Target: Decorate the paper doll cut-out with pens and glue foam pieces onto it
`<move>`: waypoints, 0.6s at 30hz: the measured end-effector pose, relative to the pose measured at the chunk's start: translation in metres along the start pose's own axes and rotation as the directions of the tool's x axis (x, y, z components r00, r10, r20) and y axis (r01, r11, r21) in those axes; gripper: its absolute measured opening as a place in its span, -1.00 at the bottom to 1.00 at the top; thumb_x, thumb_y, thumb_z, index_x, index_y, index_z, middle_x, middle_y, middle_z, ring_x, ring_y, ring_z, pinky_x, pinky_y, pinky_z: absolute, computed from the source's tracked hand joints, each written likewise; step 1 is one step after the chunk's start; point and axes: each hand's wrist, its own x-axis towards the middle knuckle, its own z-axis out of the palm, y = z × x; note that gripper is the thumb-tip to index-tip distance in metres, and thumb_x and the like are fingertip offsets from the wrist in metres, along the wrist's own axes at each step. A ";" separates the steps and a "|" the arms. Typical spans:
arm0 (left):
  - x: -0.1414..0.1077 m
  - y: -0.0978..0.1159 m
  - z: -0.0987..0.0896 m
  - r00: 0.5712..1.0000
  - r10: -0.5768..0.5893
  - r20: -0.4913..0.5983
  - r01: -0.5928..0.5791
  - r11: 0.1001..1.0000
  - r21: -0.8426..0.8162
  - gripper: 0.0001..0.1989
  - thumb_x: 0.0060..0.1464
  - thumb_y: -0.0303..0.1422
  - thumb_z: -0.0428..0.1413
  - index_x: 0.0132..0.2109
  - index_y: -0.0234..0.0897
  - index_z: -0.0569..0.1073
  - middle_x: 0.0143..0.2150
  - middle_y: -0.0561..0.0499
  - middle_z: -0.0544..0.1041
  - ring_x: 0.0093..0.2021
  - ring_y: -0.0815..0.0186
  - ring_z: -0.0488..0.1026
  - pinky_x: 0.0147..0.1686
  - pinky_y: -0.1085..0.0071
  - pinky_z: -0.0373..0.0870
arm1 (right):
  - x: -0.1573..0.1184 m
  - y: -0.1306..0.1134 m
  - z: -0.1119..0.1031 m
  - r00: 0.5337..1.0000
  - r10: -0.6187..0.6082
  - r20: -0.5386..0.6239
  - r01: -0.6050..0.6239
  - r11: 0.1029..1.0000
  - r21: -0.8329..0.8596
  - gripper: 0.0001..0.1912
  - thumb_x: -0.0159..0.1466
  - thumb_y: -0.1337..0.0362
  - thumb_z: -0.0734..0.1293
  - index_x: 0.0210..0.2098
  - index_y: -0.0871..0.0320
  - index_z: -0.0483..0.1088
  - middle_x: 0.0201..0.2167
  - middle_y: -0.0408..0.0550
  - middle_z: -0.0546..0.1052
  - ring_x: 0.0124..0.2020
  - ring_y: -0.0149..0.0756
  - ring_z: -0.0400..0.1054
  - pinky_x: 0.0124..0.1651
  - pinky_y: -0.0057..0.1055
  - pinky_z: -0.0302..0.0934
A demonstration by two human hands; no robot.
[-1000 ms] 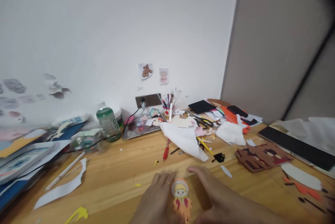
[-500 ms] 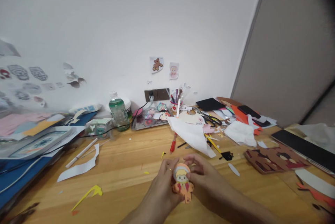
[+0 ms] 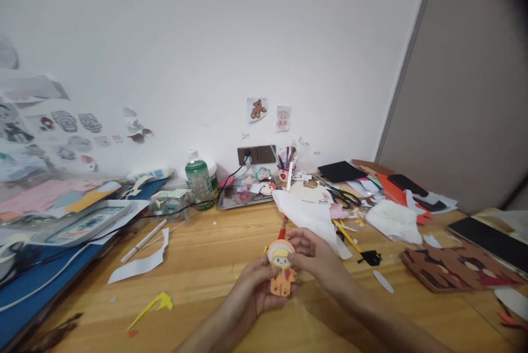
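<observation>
A small paper doll figure [image 3: 281,276] with a round orange hood, yellow hair and an orange spotted body is held upright over the front of the table. My left hand [image 3: 258,284] is closed on its lower left side, thumb across the front and fingers behind. At the upper right of the head, my right hand [image 3: 311,257] pinches the hood's edge between thumb and fingers. Behind the doll lies a red pen [image 3: 282,227], partly covered by the hand. A white paper sheet [image 3: 309,215] rests just beyond my right hand.
Scissors [image 3: 344,196], a pen cup [image 3: 284,173] and a metal tray [image 3: 231,203] stand at the back. A green-labelled bottle [image 3: 199,181] is left of them. Yellow scraps [image 3: 159,303] and white strips [image 3: 144,262] lie left; brown cut sheets [image 3: 445,270] lie right.
The doll has risen slightly and faces me more fully. My left thumb now lies across its front, and my right hand has shifted upward at the hood. The view has turned a little left.
</observation>
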 end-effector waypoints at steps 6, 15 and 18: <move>-0.001 -0.004 0.002 0.982 -0.143 0.119 0.159 0.977 -0.139 -0.48 0.11 -0.08 -0.17 -0.04 -0.47 0.33 -0.23 -0.23 0.48 -0.35 0.28 0.49 -0.48 0.53 0.36 | -0.010 0.005 0.008 0.997 -0.074 -0.021 0.072 0.995 -0.065 -0.70 0.04 0.40 0.28 -0.21 0.16 0.24 -0.35 -0.11 0.41 -0.32 -0.35 0.34 -0.33 -0.43 0.26; -0.003 -0.004 0.006 0.966 -0.259 0.005 0.258 0.963 -0.082 -0.47 0.03 -0.05 -0.05 -0.12 -0.47 0.41 -0.25 -0.18 0.51 -0.30 0.26 0.47 -0.38 0.46 0.35 | -0.051 -0.050 -0.136 0.936 -0.250 -0.248 0.050 0.791 -0.610 -0.78 0.16 0.18 0.23 -0.26 0.13 0.37 -0.21 -0.05 0.46 -0.18 -0.24 0.32 -0.13 -0.33 0.20; -0.002 -0.001 0.008 0.965 -0.263 -0.009 0.263 0.964 -0.049 -0.42 -0.03 0.01 -0.03 -0.11 -0.44 0.42 -0.34 -0.17 0.53 -0.32 0.19 0.47 -0.35 0.39 0.35 | -0.087 -0.057 -0.249 0.820 -0.200 -0.537 -0.344 0.578 -0.740 -0.71 0.17 0.15 0.16 -0.23 0.16 0.38 -0.25 -0.01 0.49 -0.26 -0.23 0.37 -0.22 -0.37 0.23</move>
